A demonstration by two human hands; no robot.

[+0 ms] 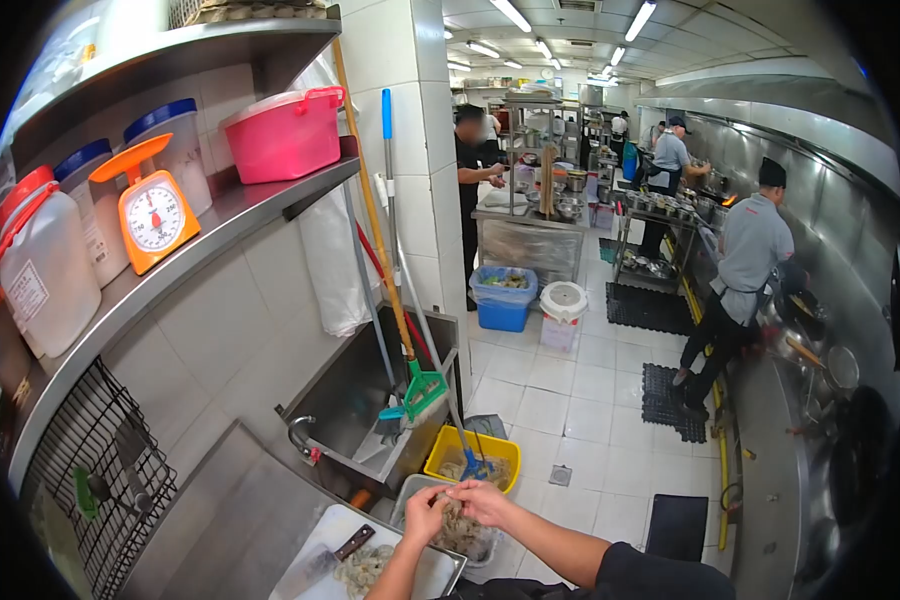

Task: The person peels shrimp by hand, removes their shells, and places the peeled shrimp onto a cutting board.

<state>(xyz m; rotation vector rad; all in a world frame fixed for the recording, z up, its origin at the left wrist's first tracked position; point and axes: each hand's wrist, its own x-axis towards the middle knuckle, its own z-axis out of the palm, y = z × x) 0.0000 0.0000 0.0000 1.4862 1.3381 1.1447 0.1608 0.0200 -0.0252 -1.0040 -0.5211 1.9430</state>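
My left hand [427, 514] and my right hand [482, 500] meet at the bottom centre, fingertips pinched together. Whatever lies between the fingers is too small and covered to make out. Directly beneath them is a clear plastic container [492, 556] with a heap of greyish raw shrimp [460, 532]. To the left of my left forearm lies a white cutting board [434, 576] on the steel counter. On the board are a pile of peeled shrimp [362, 569] and a cleaver with a dark brown handle [355, 542], its wide blade pointing left.
A yellow tub [516, 462] stands beyond the container, beside a steel sink [345, 385] with brooms and mops leaning in it. Overhead left, a shelf [240, 215] bears an orange scale [155, 215] and a pink bin [283, 135]. Several people work farther off along the stoves.
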